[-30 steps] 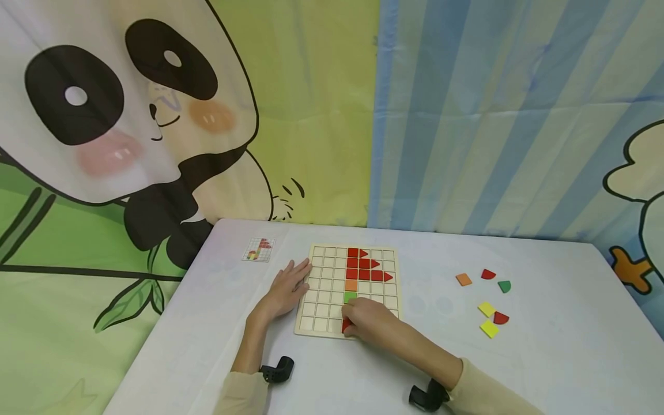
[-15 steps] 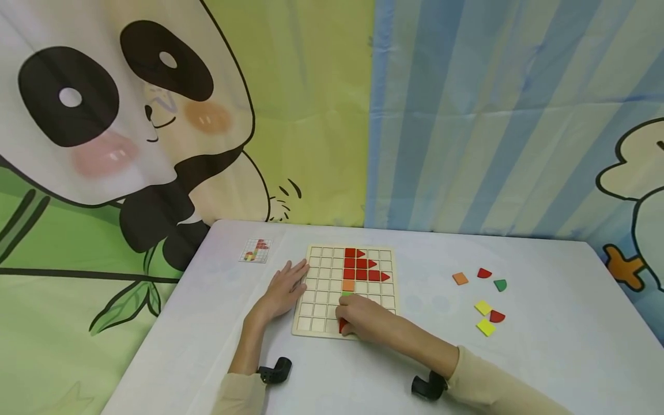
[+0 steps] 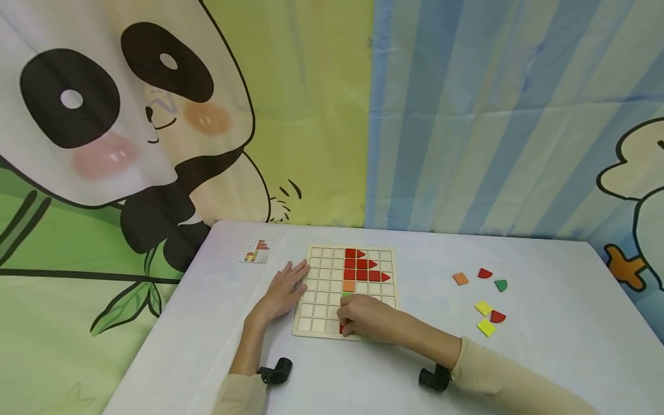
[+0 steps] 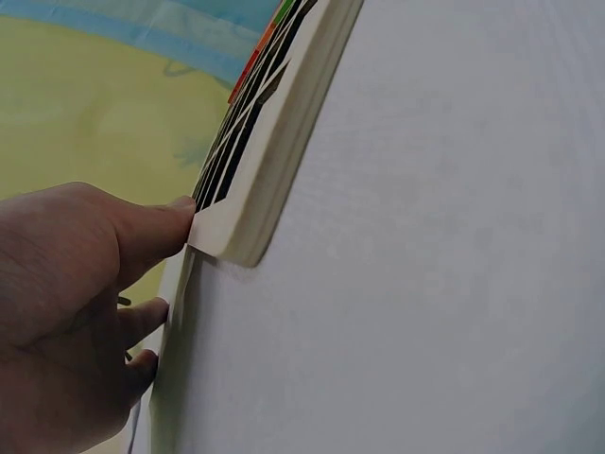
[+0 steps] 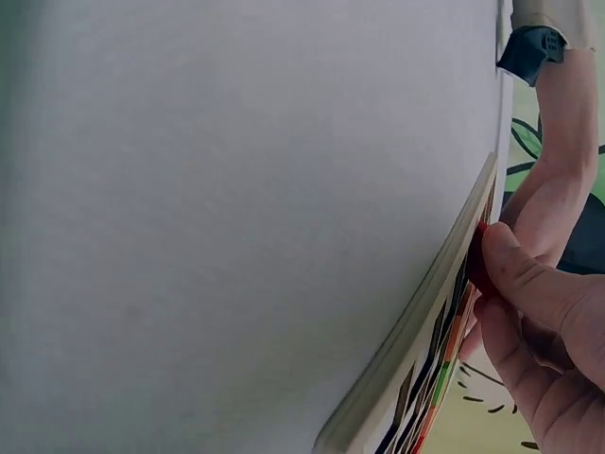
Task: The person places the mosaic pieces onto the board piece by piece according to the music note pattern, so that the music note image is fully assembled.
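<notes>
A wooden grid board point(image 3: 319, 300) lies on the table, with red squares and red pointed tiles in its upper rows. Below these, an orange square point(image 3: 348, 285) and a partly covered green square point(image 3: 347, 294) sit in one column. My left hand point(image 3: 280, 293) rests at the board's left edge, fingers extended, and the left wrist view has its thumb touching the rim. Over the lower part of the board, my right hand point(image 3: 369, 317) pinches a red tile point(image 5: 480, 267) between thumb and finger at the bottom row. The tile's full shape is hidden by the fingers.
A small pattern card point(image 3: 256, 251) lies left of the board. To the right are scattered loose tiles: an orange square point(image 3: 460, 279), red quarter-round pieces point(image 3: 497, 316), a green one point(image 3: 501, 285) and yellow squares point(image 3: 486, 328). Printed cloth hangs behind the table.
The head view has shifted slightly. My right wrist and forearm have swung a little to the right, while the fingers stay on the red tile. My left hand keeps its place on the board.
</notes>
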The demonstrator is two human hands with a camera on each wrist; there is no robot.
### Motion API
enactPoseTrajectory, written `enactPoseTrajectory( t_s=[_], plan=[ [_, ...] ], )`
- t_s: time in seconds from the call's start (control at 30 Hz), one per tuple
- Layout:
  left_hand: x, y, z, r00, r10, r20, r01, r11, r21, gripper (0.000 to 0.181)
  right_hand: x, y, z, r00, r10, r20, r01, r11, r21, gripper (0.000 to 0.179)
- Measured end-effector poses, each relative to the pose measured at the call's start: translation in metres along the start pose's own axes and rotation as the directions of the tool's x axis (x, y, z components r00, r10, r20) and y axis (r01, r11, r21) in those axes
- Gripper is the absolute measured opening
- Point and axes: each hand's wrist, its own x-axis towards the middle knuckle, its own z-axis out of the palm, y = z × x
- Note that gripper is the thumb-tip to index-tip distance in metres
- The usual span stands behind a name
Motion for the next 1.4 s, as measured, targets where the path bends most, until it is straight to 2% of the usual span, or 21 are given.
enactPoseTrajectory(
  t_s=[0.2, 0.4, 0.57, 0.63, 0.73, 0.83, 0.93, 1.03, 1.1, 1.2, 1.27, 1.4],
  plan=[
    [0.001, 0.000, 0.000, 1.000, 0.013, -0.010, -0.013, 1.000, 0.001, 0.052, -0.001, 0.001, 0.003, 1.000, -0.011, -0.021, 0.011, 1.000, -0.025, 0.015],
    [0.001, 0.002, 0.001, 1.000, 0.020, -0.006, -0.020, 1.000, -0.005, 0.052, -0.002, -0.001, 0.004, 0.999, -0.035, 0.007, 0.035, 0.998, -0.058, 0.008],
    [0.001, 0.004, 0.004, 1.000, 0.024, -0.005, -0.024, 1.000, -0.006, 0.051, -0.010, -0.004, 0.003, 0.996, -0.093, 0.008, 0.093, 0.981, -0.168, 0.006],
    [0.001, 0.004, 0.005, 1.000, 0.023, 0.000, -0.023, 1.000, -0.007, 0.052, -0.019, -0.004, 0.003, 0.996, -0.091, 0.000, 0.090, 0.980, -0.178, 0.001],
    [0.001, 0.005, 0.005, 1.000, 0.024, 0.001, -0.024, 1.000, -0.010, 0.051, -0.039, 0.001, 0.003, 0.998, -0.061, -0.033, 0.056, 0.990, -0.132, 0.006],
    [0.001, 0.005, 0.004, 1.000, 0.025, 0.006, -0.025, 1.000, -0.010, 0.052, -0.067, 0.012, 0.000, 0.997, 0.004, -0.078, -0.009, 0.998, -0.067, 0.012],
    [0.000, 0.005, 0.002, 1.000, 0.014, 0.011, -0.014, 1.000, -0.004, 0.052, -0.096, 0.028, -0.009, 0.988, 0.109, -0.112, -0.112, 0.993, -0.020, 0.018],
    [0.000, 0.004, -0.001, 1.000, 0.009, 0.012, -0.009, 1.000, 0.005, 0.052, -0.123, 0.046, -0.022, 0.959, 0.242, -0.147, -0.245, 0.970, -0.001, 0.023],
    [-0.001, 0.003, -0.003, 1.000, 0.009, 0.011, -0.009, 1.000, 0.008, 0.052, -0.140, 0.058, -0.031, 0.927, 0.318, -0.199, -0.329, 0.944, -0.020, 0.024],
    [-0.002, 0.003, -0.004, 1.000, 0.015, 0.002, -0.015, 1.000, 0.001, 0.052, -0.163, 0.075, -0.041, 0.873, 0.404, -0.273, -0.433, 0.900, -0.054, 0.024],
    [-0.002, 0.002, -0.004, 1.000, 0.012, 0.002, -0.012, 1.000, -0.002, 0.052, -0.177, 0.084, -0.046, 0.829, 0.474, -0.298, -0.509, 0.859, -0.052, 0.026],
    [-0.001, 0.001, -0.001, 1.000, 0.015, 0.006, -0.015, 1.000, 0.000, 0.052, -0.198, 0.100, -0.047, 0.747, 0.605, -0.275, -0.635, 0.772, -0.025, 0.036]
  ],
)
